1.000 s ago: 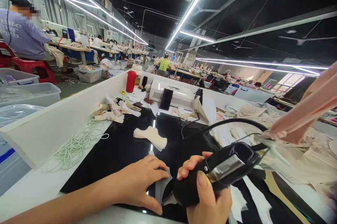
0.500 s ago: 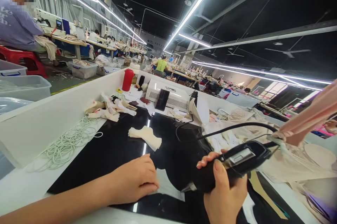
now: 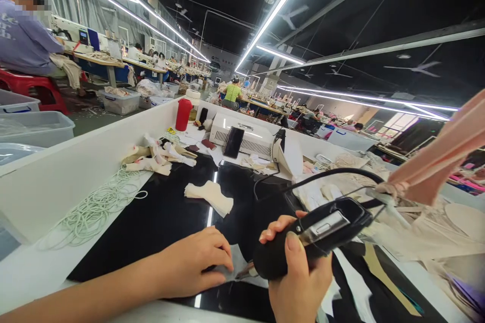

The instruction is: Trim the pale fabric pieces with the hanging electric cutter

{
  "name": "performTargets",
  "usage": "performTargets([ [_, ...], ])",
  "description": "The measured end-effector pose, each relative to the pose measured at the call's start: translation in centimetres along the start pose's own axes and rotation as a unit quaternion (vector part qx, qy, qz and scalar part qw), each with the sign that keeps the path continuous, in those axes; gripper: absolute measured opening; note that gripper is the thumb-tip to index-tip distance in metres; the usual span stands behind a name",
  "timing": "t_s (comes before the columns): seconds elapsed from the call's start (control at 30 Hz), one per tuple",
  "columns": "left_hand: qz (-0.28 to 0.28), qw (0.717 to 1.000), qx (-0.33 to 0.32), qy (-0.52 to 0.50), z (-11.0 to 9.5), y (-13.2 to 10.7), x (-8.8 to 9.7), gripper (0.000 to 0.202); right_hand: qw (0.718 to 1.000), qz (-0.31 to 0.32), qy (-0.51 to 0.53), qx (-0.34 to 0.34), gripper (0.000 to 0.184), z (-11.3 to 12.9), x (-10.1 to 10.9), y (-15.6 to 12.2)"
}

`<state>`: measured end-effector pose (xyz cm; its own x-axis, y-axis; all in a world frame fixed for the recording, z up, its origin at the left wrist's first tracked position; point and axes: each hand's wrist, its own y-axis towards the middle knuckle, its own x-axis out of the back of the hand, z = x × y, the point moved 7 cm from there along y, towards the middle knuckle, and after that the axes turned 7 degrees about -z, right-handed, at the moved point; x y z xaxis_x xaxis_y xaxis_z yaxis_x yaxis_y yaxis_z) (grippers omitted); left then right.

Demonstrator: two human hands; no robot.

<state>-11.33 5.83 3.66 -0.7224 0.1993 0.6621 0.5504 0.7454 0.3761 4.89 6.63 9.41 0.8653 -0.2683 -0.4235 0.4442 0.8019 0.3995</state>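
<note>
My left hand lies on a thin white fabric piece on the shiny black board. Its thumb stands apart from the bent fingers, which rest on the cloth with nothing gripped between them. Wrapped around a black corded hand tool with a metal plate on its side is my right hand. The tool's pointed metal tip is over the white piece, close to my left fingertips. Farther up the board lies a small stack of cream fabric pieces.
A pale green cord heap and fabric scraps lie left. At the back are a white vented machine, phone and red flask. Pink cloth is tied at the tool's cord. A co-worker sits far left.
My right hand has moved the tool left, bringing its tip close to my left fingers. My left thumb and fingers have spread apart.
</note>
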Motion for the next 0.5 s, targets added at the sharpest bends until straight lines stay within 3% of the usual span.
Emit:
performTargets([
  [0.5,0.005,1.000,-0.003,0.019,-0.13,0.12,0.12,0.024,0.999,0.004,-0.042,-0.001,0.033,-0.36,-0.04,0.06],
])
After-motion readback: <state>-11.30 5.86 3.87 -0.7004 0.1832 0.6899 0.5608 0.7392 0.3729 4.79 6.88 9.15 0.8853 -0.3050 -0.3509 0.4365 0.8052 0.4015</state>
